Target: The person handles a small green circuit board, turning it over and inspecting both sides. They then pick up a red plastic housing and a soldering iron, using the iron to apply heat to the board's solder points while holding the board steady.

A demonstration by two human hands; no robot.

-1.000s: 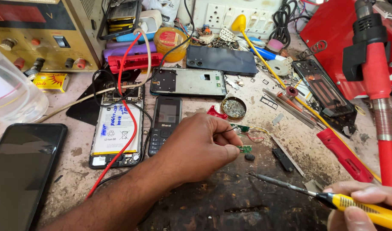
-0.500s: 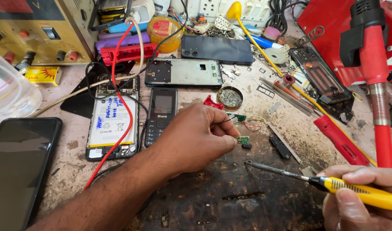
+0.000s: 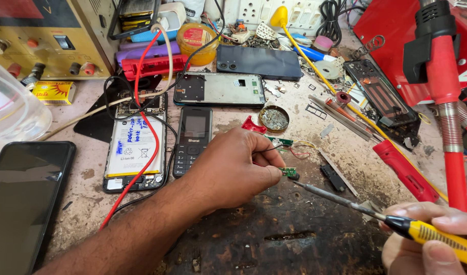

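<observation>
Left hand point(image 3: 233, 170) pinches small green circuit board point(image 3: 288, 171) between thumb and fingertips on the scorched, dirty desk point(image 3: 274, 229); right hand point(image 3: 432, 242), grip closed around yellow-handled soldering iron point(image 3: 376, 216), tip just beside board.

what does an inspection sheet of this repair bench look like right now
surface: worn bench, dark scorched patch in front
job's things: small green circuit board; yellow-handled soldering iron, tip near the board
clutter: keypad phone, opened phone with battery, solder tin, black smartphone
grippers: left hand pinches the board; right hand grips the iron
cables: red lead crosses the opened phone
surroundings: power supply, socket strip
</observation>
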